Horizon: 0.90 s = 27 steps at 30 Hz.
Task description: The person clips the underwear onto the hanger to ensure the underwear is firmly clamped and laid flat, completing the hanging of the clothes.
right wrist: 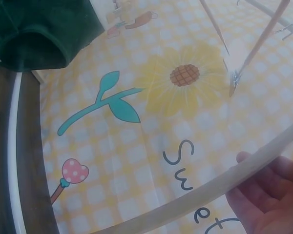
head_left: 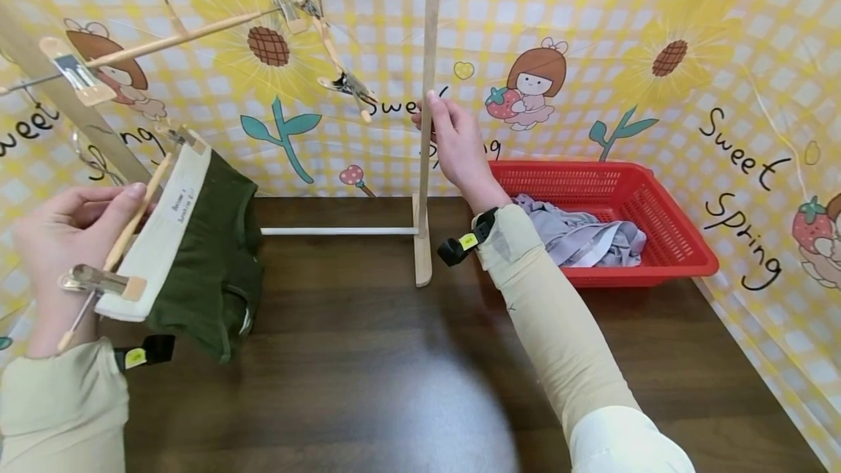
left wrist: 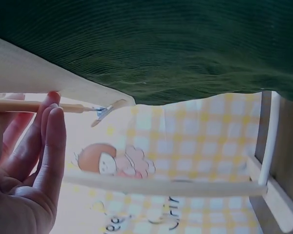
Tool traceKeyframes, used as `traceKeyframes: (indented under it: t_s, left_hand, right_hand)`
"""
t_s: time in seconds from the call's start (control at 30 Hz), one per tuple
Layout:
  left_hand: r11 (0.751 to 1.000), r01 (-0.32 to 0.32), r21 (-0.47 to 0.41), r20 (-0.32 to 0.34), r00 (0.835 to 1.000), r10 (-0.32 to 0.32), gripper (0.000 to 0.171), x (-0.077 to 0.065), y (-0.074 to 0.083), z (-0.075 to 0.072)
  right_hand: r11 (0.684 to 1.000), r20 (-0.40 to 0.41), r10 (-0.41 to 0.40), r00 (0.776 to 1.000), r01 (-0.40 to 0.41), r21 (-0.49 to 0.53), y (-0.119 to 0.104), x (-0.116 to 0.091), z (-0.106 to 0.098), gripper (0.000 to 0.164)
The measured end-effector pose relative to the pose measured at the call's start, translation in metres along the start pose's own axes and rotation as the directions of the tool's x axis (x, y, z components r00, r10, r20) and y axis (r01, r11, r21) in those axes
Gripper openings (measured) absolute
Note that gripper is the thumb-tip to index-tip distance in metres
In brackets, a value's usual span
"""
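Note:
My left hand (head_left: 68, 236) pinches the wooden bar of a clip hanger (head_left: 125, 243), thumb in front and fingers behind. From its two metal clips hangs a pair of dark green underpants (head_left: 204, 254) with a white, lettered waistband (head_left: 172, 221). In the left wrist view the green cloth (left wrist: 185, 53) spreads above the fingers. My right hand (head_left: 460, 144) holds the right post (head_left: 431, 35) of a wooden clothes rack, its thumb on the near side. The right wrist view shows fingers behind that post (right wrist: 210, 192).
Clip hangers (head_left: 177, 39) hang at the rack's upper left and middle. A white lower rail (head_left: 338, 231) joins the rack's feet. At the right, a red basket (head_left: 677, 221) holds crumpled grey cloth (head_left: 585, 236). Behind is a yellow checked, printed backdrop (head_left: 381, 144); the dark wooden tabletop (head_left: 342, 371) lies below.

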<state>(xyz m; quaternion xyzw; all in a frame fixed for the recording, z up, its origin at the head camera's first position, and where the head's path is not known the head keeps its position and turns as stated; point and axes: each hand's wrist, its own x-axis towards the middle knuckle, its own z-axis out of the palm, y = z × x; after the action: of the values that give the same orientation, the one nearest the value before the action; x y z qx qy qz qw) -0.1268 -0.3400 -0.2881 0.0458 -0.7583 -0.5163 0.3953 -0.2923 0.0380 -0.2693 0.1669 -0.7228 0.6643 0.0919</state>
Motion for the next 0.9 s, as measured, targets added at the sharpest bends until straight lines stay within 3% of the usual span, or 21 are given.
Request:
traceKeyframes:
  t_s: [0.1,0.17,0.27,0.33,0.4,0.47,0.57,0.7,0.9]
  left_hand:
    - [0.998,0.050,-0.028,-0.019,0.999,-0.051,0.016,0.011,-0.009,-0.007]
    - [0.989,0.117,-0.085,-0.015,0.993,-0.119,0.010,0.019,-0.014,-0.013]
    - [0.969,0.214,-0.126,0.025,0.977,-0.213,0.004,0.032,-0.018,-0.020]
    - [0.960,0.249,-0.130,0.058,0.968,-0.243,0.003,0.040,-0.018,-0.023]
    - [0.966,0.249,-0.068,0.076,0.967,-0.244,0.004,0.048,-0.017,-0.025]
    - [0.963,0.255,-0.084,0.085,0.965,-0.248,0.005,0.056,-0.014,-0.025]
    - [0.966,0.257,-0.022,0.044,0.966,-0.256,0.009,0.068,-0.006,-0.024]
    - [0.970,0.234,-0.070,-0.010,0.972,-0.236,0.008,0.080,0.000,-0.023]
    - [0.966,0.206,-0.156,0.082,0.977,-0.196,0.004,0.094,0.009,-0.029]
  right_hand:
    - [1.000,0.008,0.001,1.000,-0.001,0.019,0.002,0.001,0.001,0.047]
    - [1.000,0.010,0.011,1.000,-0.011,0.028,0.003,0.000,0.001,0.047]
    - [0.999,0.013,0.018,1.000,-0.019,0.036,0.004,0.000,0.002,0.047]
    - [0.999,0.014,0.022,1.000,-0.023,0.036,0.004,0.000,0.002,0.047]
    - [0.999,0.016,0.020,1.000,-0.021,0.029,0.003,-0.001,0.001,0.047]
    - [0.999,0.016,0.022,1.000,-0.023,0.023,0.003,-0.001,0.001,0.047]
    - [1.000,0.018,0.022,1.000,-0.022,0.019,0.002,-0.001,0.001,0.047]
    - [1.000,0.018,0.014,1.000,-0.015,0.027,0.003,0.000,0.001,0.048]
    - [0.999,0.020,0.002,1.000,-0.003,0.032,0.005,0.002,0.001,0.048]
